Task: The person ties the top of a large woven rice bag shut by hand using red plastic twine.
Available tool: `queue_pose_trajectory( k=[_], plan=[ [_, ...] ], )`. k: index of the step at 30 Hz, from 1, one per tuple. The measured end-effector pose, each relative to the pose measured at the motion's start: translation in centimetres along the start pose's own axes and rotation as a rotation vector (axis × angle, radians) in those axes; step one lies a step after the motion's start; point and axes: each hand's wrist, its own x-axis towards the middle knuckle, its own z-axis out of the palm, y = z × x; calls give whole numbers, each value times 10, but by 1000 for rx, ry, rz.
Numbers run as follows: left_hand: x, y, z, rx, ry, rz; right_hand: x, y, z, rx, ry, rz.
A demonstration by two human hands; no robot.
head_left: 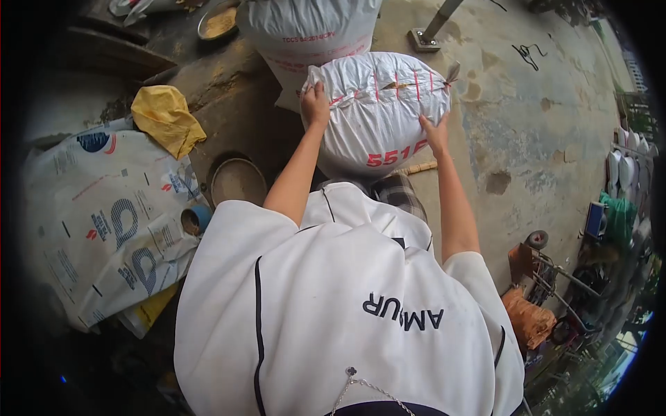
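A full white woven sack (pixel 374 125) sits right in front of my body, with red print reading "551" and a seam across its top. Red stitches cross that seam, and a small brownish gap shows in the middle of it. My left hand (pixel 316 105) is closed on the sack's left upper edge. On the opposite side, my right hand (pixel 436 134) grips the sack near its right edge, thumb and fingers against the fabric. The seam's right end is gathered into a small tuft. Behind it stands a second white sack (pixel 305 35) with red lettering.
On the left lie a large printed plastic sack (pixel 90 215), a yellow bag (pixel 166 119), a round basin (pixel 238 182) and a blue-rimmed container (pixel 196 219). A bowl of yellowish grain (pixel 219 22) and a metal post's base (pixel 424 40) are farther off. A cart (pixel 548 274) stands right.
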Motion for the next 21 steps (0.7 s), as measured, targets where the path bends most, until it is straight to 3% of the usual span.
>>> queue_pose_trajectory(
  k=[2, 4, 7, 9, 13, 16, 17, 19, 20, 21],
  plan=[
    [-6, 26, -7, -117, -22, -118, 12, -3, -7, -25, 8, -7],
    [0, 12, 2, -346, -71, -119, 20, -2, -14, -60, -22, 54],
    [-4, 23, -17, -354, -161, -159, 17, -6, -14, -43, 1, 82],
    [-9, 30, -27, 54, -189, -167, 13, -13, -21, -19, -4, 106],
    [-49, 45, -20, -56, -81, -97, -7, 3, -32, 4, 64, 95],
    [-88, 78, -25, 309, 64, -163, -40, 17, -61, 49, 88, 81],
    [-97, 62, -25, 308, 128, -59, -58, 22, -73, 79, 70, 77],
    [-138, 55, -16, 431, 237, -41, -101, 25, -100, 188, -33, 171],
    [-167, 76, -10, 414, 195, -51, -118, 34, -97, 253, -30, 154],
    [-217, 93, 9, 428, -74, -115, -164, 4, -93, 336, 54, -108]
  ],
)
